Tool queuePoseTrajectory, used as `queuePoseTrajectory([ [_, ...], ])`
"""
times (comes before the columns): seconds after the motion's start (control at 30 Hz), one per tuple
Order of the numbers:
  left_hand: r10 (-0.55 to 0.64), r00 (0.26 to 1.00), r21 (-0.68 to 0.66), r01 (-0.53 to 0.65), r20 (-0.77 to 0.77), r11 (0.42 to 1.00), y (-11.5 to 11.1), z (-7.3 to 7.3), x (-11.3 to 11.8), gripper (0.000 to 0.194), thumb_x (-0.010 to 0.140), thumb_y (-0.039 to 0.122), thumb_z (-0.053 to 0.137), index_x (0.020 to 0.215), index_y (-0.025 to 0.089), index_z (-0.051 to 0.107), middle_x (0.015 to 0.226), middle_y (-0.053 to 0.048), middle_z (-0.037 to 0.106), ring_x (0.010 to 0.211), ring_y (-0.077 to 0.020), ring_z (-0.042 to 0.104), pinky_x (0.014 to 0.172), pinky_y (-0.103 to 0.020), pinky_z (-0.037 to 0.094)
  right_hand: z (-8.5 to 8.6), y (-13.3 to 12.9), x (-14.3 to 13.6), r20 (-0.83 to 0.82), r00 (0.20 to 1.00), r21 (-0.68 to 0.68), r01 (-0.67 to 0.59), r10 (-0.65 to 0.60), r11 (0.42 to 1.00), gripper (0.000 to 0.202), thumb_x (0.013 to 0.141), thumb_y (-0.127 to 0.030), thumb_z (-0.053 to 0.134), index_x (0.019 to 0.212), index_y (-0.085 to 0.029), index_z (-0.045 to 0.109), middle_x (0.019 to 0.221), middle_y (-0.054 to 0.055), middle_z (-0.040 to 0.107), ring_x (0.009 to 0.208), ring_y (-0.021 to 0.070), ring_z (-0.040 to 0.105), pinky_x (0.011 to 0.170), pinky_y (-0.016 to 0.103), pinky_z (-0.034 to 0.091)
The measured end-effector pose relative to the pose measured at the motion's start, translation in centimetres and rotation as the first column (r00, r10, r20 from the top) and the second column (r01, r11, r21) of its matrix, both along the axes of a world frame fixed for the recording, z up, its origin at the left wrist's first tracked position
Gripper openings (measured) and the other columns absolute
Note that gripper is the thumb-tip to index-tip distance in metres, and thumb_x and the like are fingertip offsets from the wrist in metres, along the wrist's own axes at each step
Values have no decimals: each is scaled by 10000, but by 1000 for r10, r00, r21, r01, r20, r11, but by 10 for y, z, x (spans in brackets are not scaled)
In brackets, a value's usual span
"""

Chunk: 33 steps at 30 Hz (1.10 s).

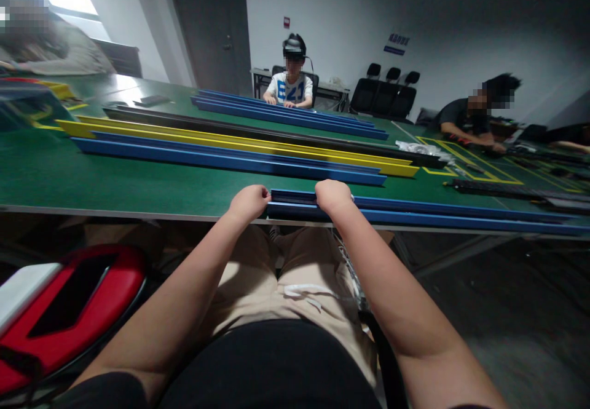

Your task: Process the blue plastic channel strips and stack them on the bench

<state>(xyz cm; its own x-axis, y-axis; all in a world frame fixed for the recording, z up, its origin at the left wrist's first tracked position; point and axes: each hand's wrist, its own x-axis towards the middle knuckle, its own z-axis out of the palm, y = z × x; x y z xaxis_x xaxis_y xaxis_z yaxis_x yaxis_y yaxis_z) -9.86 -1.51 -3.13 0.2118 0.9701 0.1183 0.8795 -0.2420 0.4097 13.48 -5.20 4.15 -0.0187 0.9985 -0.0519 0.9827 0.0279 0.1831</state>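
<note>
A long blue metal channel [442, 217] lies along the near edge of the green table, running off to the right. At its left end my left hand [250, 203] is closed, its fingertips against the channel's end. Farther right along the same piece, my right hand [334, 196] is curled into a fist over the channel's groove. Its fingers are turned away from view, and a small white bit shows at the hand's right side. Just beyond lie another blue channel [221, 158], a yellow channel [249, 146] and a black one [276, 132], roughly parallel.
More blue channels [286, 117] lie at the far side before a seated person [291, 86]. Clear plastic wrapping [419, 148] rests by the black channel's end. Dark strips [498, 189] lie at right. A red stool [115, 280] stands at my left. Other people sit around the table.
</note>
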Motion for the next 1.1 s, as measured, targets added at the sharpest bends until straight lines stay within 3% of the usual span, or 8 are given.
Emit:
queuePoseTrajectory([
  [0.27, -12, 998, 12, 13, -58, 1000, 7, 5, -1, 166, 836, 371, 616, 901, 241, 695, 938, -67, 749, 859, -234, 679, 685, -293, 469, -4, 3, -2, -16, 1000, 16, 27, -27, 999, 261, 854, -119, 610, 1040, -128, 793, 1066, 214, 752, 1005, 312, 726, 851, 396, 572],
  [0.37, -34, 998, 47, 37, -58, 998, 14, 7, -3, 285, 802, 357, 664, 1059, 236, 673, 993, -69, 749, 906, -239, 681, 719, -294, 487, -5, 3, -3, -20, 999, 19, 38, -38, 999, 288, 854, -82, 578, 1041, -128, 792, 1065, 218, 751, 1003, 308, 728, 848, 399, 571],
  [0.47, -150, 987, 30, 152, -58, 988, 25, 9, 0, 358, 784, 303, 682, 1136, 239, 656, 1020, -52, 749, 921, -219, 679, 741, -274, 484, -6, 2, -4, -24, 999, 22, 45, -45, 999, 294, 860, -74, 565, 1040, -127, 792, 1073, 222, 749, 1011, 311, 727, 847, 406, 570],
  [0.63, -330, 938, -43, 327, -105, 944, 41, 17, 13, 270, 769, 275, 676, 1032, 240, 720, 1029, -38, 757, 922, -208, 667, 754, -256, 458, -5, 1, -4, -30, 998, 25, 54, -54, 998, 310, 860, -64, 547, 1040, -121, 792, 1077, 226, 747, 1008, 307, 727, 843, 395, 567],
  [0.8, -447, 867, -36, 451, -221, 892, 42, 30, 19, 154, 757, 300, 658, 873, 239, 738, 862, -35, 745, 816, -211, 644, 695, -273, 428, -3, 1, 2, -41, 998, -5, 56, -57, 998, 268, 873, -168, 614, 1078, -136, 784, 1123, 216, 739, 1060, 298, 710, 900, 383, 544],
  [0.93, -457, 841, 23, 484, -290, 875, 38, 36, 22, 150, 756, 294, 648, 864, 248, 741, 870, -48, 739, 827, -219, 652, 695, -279, 421, 0, 1, 8, -25, 999, -18, 35, -36, 999, 302, 885, -308, 656, 1107, -137, 771, 1154, 216, 727, 1095, 301, 696, 929, 382, 529],
  [1.1, -465, 830, 32, 498, -307, 867, 37, 36, 21, 165, 765, 305, 635, 881, 254, 740, 890, -46, 737, 838, -217, 650, 707, -279, 423, 0, 4, 11, 9, 1000, -35, 17, -17, 999, 311, 871, -349, 683, 1103, -161, 772, 1142, 194, 734, 1086, 295, 698, 917, 372, 531],
])
